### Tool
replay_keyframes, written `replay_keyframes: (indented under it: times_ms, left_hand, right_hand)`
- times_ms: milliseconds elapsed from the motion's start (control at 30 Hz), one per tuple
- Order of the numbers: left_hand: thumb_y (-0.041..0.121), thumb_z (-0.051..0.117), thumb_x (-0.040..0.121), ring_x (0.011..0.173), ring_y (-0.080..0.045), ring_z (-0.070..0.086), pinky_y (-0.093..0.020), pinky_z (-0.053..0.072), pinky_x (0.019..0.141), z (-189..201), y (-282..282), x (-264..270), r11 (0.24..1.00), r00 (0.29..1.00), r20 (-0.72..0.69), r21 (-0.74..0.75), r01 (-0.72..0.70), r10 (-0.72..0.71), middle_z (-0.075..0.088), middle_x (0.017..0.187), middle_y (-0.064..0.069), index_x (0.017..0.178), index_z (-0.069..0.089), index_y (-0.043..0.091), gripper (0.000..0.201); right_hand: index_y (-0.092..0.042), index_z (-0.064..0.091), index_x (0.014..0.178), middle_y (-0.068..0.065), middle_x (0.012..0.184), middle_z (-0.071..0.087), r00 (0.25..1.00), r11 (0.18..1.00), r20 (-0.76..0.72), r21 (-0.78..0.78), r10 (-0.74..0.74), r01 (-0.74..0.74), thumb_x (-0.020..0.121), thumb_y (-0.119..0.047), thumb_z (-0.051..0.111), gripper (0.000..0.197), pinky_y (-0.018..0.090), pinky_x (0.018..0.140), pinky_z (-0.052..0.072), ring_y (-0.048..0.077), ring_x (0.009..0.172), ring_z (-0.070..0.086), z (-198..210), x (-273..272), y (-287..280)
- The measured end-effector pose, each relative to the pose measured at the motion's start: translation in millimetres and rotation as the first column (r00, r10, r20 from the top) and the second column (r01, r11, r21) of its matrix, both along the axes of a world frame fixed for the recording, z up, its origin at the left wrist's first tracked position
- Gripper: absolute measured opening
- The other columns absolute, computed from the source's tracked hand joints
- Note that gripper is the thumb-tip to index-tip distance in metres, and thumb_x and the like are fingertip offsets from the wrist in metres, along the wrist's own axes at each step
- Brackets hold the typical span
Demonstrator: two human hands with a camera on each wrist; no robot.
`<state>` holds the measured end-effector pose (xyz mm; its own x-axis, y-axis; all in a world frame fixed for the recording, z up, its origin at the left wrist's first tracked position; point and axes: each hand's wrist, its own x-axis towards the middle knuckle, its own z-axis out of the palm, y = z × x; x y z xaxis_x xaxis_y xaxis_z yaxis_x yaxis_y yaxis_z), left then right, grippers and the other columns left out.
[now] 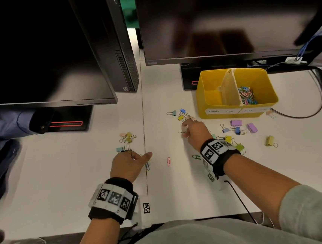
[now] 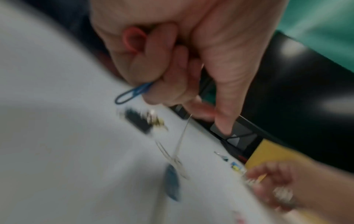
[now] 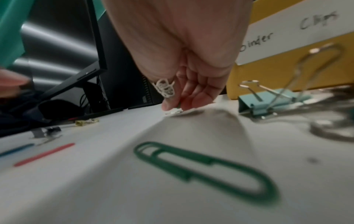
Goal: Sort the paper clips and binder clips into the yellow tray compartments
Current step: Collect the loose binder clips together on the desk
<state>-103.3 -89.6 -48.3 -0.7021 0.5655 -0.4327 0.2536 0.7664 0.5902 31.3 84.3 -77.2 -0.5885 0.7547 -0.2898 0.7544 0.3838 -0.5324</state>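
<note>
The yellow tray (image 1: 211, 99) stands at the back right, split by a cardboard divider; its right compartment holds several coloured paper clips (image 1: 247, 95). My left hand (image 1: 132, 158) is curled and, in the left wrist view, grips a red paper clip (image 2: 132, 39) and a blue paper clip (image 2: 132, 93). My right hand (image 1: 184, 128) reaches down in front of the tray, its fingertips (image 3: 168, 106) pinching a pale paper clip (image 3: 173, 112) that lies on the table. Loose red (image 1: 168, 161), green (image 1: 196, 156) and blue (image 1: 147, 166) paper clips lie between the hands.
Binder clips lie in clusters: beyond the left hand (image 1: 127, 138), beyond the right hand (image 1: 181, 115) and to its right (image 1: 237, 128). An olive one (image 1: 270, 140) sits alone. Two monitors (image 1: 224, 17) overhang the back. A black cable (image 1: 303, 115) curves beside the tray.
</note>
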Motion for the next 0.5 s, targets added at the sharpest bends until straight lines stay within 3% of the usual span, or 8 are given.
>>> replay_keyframes:
  times_ms: [67,167,267,400,467,500]
  left_hand:
    - [0.049,0.069,0.078,0.087,-0.019,0.061,-0.026,0.044,0.073,3,-4,1,0.984,0.973,-0.196,-0.158,0.088,-0.119,0.064,0.085,0.0,0.078,0.067,0.016,0.033]
    - [0.051,0.068,0.077,0.107,-0.019,0.061,-0.028,0.047,0.084,-1,-6,8,0.936,0.947,-0.227,-0.319,0.148,-0.227,0.066,0.11,-0.003,0.108,0.065,0.014,0.048]
    - [0.053,0.065,0.079,0.106,-0.02,0.062,-0.028,0.047,0.083,-4,-3,16,0.943,0.951,-0.236,-0.309,0.123,-0.202,0.067,0.112,-0.005,0.11,0.063,0.01,0.053]
    - [0.047,0.063,0.084,0.103,-0.021,0.063,-0.027,0.047,0.08,-10,1,16,0.944,0.953,-0.227,-0.306,0.125,-0.199,0.068,0.111,-0.006,0.107,0.064,0.009,0.045]
    - [0.041,0.061,0.088,0.105,-0.021,0.063,-0.027,0.047,0.083,-14,2,16,0.946,0.958,-0.203,-0.293,0.139,-0.203,0.068,0.112,-0.006,0.106,0.065,0.011,0.036]
    - [0.038,0.06,0.089,0.105,-0.021,0.063,-0.028,0.047,0.084,-17,3,16,0.948,0.96,-0.192,-0.282,0.146,-0.205,0.068,0.112,-0.006,0.106,0.066,0.011,0.032]
  right_hand:
    - [-0.003,0.053,0.113,0.019,0.107,0.066,0.999,1.0,0.047,-0.015,0.005,-0.004,0.085,0.008,0.044,0.031,0.031,0.09,0.049,0.027,0.099,0.063,-3,-8,5]
    - [0.003,0.057,0.111,0.022,0.117,0.059,0.971,0.991,0.204,0.032,0.124,-0.133,0.09,-0.004,0.05,0.023,0.037,0.094,0.049,0.031,0.109,0.057,-5,-16,8]
    - [0.001,0.056,0.113,0.023,0.125,0.05,0.948,0.963,0.265,0.153,0.177,-0.223,0.091,-0.007,0.049,0.024,0.038,0.096,0.047,0.031,0.119,0.045,-6,-14,5]
    - [0.001,0.049,0.112,0.02,0.118,0.054,0.89,0.912,0.341,0.17,0.302,-0.374,0.09,0.002,0.042,0.023,0.036,0.089,0.045,0.031,0.111,0.05,-4,-5,-4]
    - [0.001,0.051,0.108,0.018,0.112,0.057,0.908,0.926,0.277,0.121,0.313,-0.356,0.085,0.007,0.045,0.024,0.033,0.082,0.045,0.03,0.105,0.054,-3,4,-7]
    - [0.0,0.053,0.105,0.017,0.107,0.058,0.946,0.954,0.174,0.074,0.274,-0.29,0.082,0.011,0.044,0.026,0.03,0.077,0.044,0.027,0.098,0.056,-2,10,-8]
